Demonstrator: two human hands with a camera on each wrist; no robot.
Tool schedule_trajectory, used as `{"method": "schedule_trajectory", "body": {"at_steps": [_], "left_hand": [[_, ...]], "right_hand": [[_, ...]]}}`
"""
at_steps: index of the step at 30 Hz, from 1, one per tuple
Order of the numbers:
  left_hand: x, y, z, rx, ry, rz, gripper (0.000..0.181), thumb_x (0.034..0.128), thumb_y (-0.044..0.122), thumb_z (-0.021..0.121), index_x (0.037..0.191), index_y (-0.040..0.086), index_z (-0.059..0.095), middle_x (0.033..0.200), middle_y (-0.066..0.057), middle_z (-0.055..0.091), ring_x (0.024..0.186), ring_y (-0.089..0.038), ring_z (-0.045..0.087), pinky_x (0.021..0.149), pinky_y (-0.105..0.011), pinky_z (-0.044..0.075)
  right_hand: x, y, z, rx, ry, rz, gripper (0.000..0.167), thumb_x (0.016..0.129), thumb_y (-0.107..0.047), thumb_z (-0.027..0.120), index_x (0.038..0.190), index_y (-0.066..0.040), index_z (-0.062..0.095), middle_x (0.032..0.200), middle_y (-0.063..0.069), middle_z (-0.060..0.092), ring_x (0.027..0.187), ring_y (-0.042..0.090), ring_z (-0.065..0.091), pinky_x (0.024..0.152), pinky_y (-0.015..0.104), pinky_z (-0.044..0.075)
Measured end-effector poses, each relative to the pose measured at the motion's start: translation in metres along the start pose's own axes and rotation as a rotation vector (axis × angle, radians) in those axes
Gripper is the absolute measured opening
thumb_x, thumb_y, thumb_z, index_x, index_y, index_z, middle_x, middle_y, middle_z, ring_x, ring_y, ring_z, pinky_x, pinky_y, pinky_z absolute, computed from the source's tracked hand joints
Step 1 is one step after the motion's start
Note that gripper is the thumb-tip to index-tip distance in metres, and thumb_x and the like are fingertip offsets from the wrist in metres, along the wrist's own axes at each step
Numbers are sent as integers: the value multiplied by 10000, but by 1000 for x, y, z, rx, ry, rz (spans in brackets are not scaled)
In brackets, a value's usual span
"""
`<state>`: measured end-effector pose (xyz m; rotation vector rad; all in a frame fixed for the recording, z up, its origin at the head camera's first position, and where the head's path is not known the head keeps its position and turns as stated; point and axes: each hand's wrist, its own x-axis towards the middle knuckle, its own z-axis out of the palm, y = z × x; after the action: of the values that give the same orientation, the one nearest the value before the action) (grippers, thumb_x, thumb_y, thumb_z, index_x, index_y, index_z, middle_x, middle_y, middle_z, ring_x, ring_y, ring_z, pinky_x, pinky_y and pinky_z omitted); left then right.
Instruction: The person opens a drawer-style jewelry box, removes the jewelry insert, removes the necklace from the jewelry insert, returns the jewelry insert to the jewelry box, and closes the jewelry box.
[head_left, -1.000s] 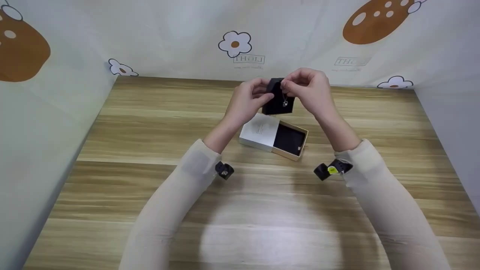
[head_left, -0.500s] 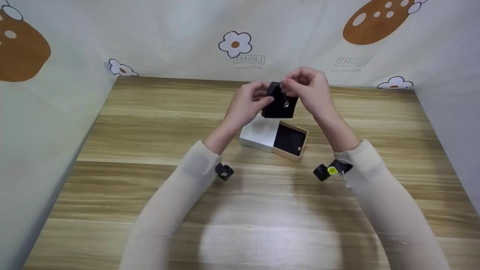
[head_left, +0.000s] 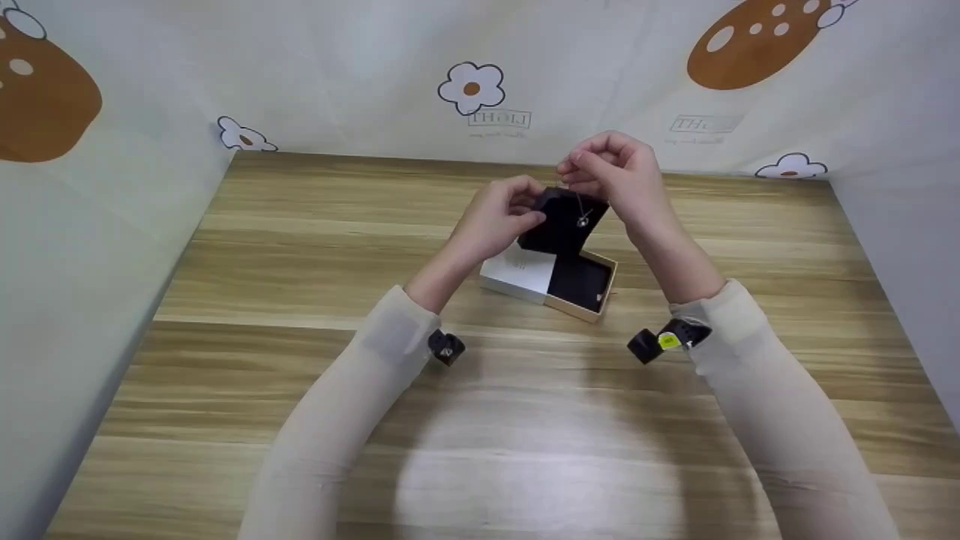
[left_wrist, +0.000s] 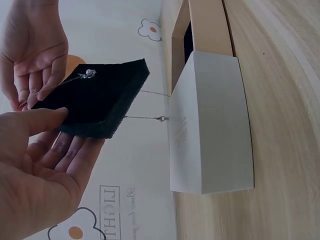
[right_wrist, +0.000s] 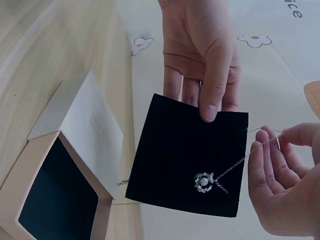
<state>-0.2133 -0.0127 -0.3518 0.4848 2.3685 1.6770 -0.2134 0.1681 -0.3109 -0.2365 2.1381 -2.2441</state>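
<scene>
My left hand (head_left: pixel 495 217) grips a black square jewellery pad (head_left: pixel 559 225) by one edge, thumb on its face and fingers beneath. A silver necklace (right_wrist: pixel 230 170) runs across the pad, its pendant (right_wrist: pixel 203 182) with a pearl-like bead lying against the black face. Between thumb and forefinger, my right hand (head_left: pixel 619 180) pinches the fine chain just beyond the pad's edge. In the left wrist view, the chain's clasp end (left_wrist: pixel 161 119) hangs below the pad's underside. Under both hands sits a white sleeve box (head_left: pixel 517 276) with its drawer (head_left: pixel 581 285) pulled partly out.
The box rests on a wood-grain table (head_left: pixel 300 300). A pale printed curtain (head_left: pixel 337 82) with flowers stands behind the table and along both sides. Each wrist carries a small black camera, such as the left one (head_left: pixel 447 347).
The pad has come lower and tilted in my left hand. My right fingers have drawn away from the pad's top edge, pulling the chain out from it.
</scene>
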Motion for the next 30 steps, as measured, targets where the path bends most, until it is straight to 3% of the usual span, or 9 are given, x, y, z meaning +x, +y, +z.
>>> {"method": "schedule_trajectory", "body": {"at_steps": [13,24,30], "left_hand": [[-5,-7,-2,43,-60,-20,208,921,-31,619,1128,-37,640,1196,-157,677,1159,-247,649,1006,-288,524],[-8,-11,-6,-10,-33,-69,246,925,-22,606,1169,-55,617,1225,-191,672,1174,-270,642,1001,-292,533],[-8,-15,-9,-41,0,-71,230,915,-29,606,1144,-54,607,1219,-204,675,1150,-257,646,992,-287,534]], "right_hand": [[-1,-2,-4,103,-4,17,102,1004,-74,542,918,-40,585,841,45,760,747,132,725,707,232,610],[-3,-5,-10,216,19,67,114,1013,-83,534,916,-30,564,870,83,765,727,141,720,714,241,612],[-4,-6,-14,356,19,90,110,1009,-82,539,912,-38,567,935,114,772,720,156,720,709,250,609]]}}
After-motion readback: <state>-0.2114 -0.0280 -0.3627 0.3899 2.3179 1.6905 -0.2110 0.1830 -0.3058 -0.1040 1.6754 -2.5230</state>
